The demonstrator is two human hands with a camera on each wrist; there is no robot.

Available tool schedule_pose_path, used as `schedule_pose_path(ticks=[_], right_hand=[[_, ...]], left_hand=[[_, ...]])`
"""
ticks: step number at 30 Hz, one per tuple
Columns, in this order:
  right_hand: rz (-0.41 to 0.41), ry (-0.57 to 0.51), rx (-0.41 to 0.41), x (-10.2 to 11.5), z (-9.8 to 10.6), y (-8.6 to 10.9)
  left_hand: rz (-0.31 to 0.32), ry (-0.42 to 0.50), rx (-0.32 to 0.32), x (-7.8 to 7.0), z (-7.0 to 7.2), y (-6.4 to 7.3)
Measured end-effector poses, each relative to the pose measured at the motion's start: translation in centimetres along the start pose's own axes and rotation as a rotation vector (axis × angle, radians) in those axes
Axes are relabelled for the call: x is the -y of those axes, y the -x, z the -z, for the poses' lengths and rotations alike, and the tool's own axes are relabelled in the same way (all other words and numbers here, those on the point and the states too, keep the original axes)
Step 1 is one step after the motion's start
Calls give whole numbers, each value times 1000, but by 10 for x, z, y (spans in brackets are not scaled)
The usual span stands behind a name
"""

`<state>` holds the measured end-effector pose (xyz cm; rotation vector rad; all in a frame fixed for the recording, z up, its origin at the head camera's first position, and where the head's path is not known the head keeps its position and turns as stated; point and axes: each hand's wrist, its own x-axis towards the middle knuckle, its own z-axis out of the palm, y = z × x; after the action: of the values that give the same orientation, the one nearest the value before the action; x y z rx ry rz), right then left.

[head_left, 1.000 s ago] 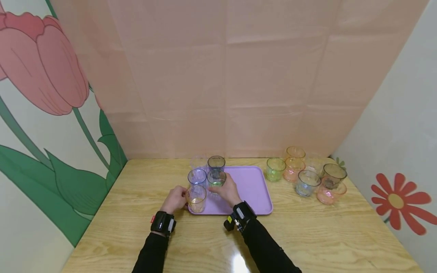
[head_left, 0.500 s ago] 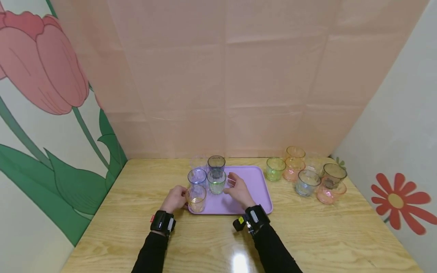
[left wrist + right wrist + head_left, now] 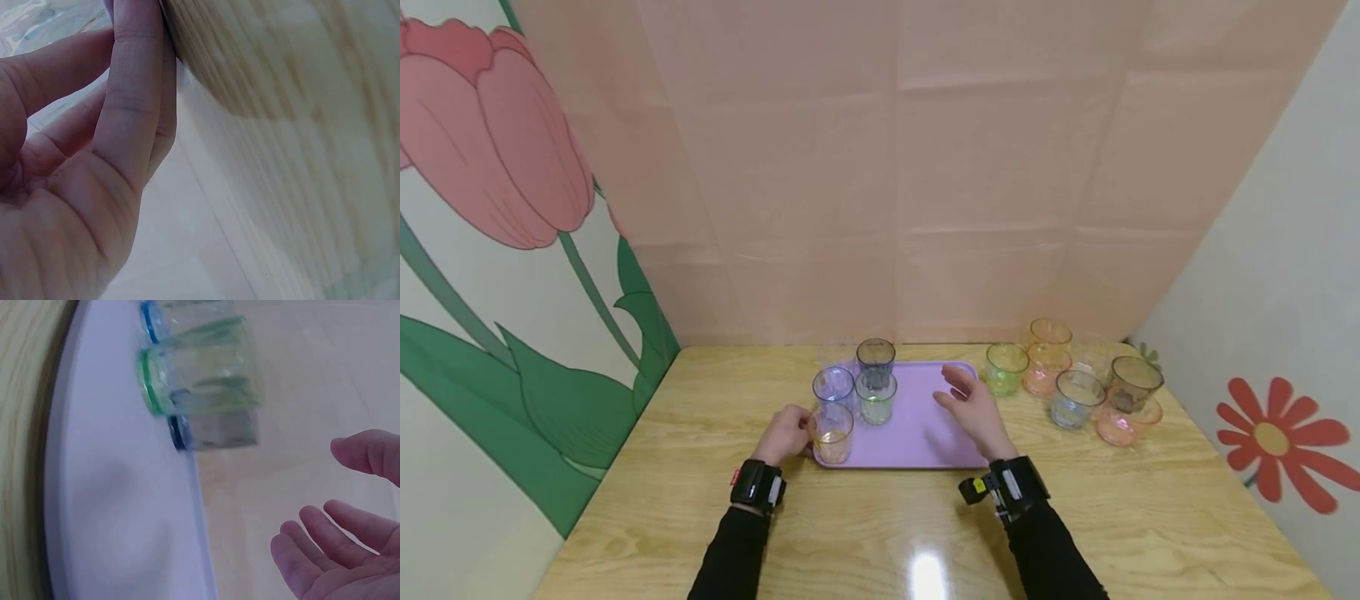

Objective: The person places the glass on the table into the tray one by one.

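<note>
At its left edge, the lilac tray [image 3: 917, 417] is pinched between the thumb and fingers of my left hand [image 3: 785, 434], beside a yellow-rimmed glass [image 3: 831, 442]. The left wrist view shows those fingers [image 3: 134, 81] close up, with a sliver of lilac at their tips. Also on the tray's left side are a blue-violet glass [image 3: 833, 387], a pale green glass [image 3: 876, 403], a dark grey glass [image 3: 876, 358] and a faint clear glass [image 3: 837, 353]. Over the tray's right part hovers my right hand [image 3: 973, 410], fingers spread and holding nothing.
Right of the tray stand several tumblers, among them a green one [image 3: 1006, 369], a light blue one [image 3: 1075, 400], a pink one [image 3: 1123, 427] and an amber one [image 3: 1050, 333]. A brownish glass [image 3: 1133, 383] overlaps the pink one. A pink-covered wall rises behind the wooden table [image 3: 850, 533].
My right hand has let go of the pale green glass on the tray and moved right, away from it. The left hand stays at the tray's left edge.
</note>
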<state>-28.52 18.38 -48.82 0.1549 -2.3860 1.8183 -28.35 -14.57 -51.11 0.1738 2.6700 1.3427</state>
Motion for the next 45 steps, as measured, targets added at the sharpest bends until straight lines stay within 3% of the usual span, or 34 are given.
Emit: schedule_pose_path(ticks=[5, 14, 18, 23, 30, 36, 40, 42, 45], right_hand=[[-24, 19, -32, 3, 25, 3], [21, -43, -213, 0, 74, 9], [26, -20, -275, 4, 90, 11], [7, 78, -383, 2, 107, 16], [38, 269, -650, -14, 132, 25], [100, 377, -766, -31, 152, 28], [69, 405, -846, -45, 168, 30], [9, 407, -870, -54, 178, 32], [-82, 380, -828, -62, 190, 36]], left_hand=[[-15, 23, -9, 1, 2, -2], [19, 10, 15, 0, 2, -2], [0, 16, 5, -2, 3, -4], [-14, 5, -4, -2, 2, -4], [-10, -7, -7, 0, -1, 0], [4, 4, -5, 1, 1, 0], [2, 5, -5, -1, 1, 1], [9, 7, -1, -2, 0, 1], [19, 7, 2, -4, 1, -1]])
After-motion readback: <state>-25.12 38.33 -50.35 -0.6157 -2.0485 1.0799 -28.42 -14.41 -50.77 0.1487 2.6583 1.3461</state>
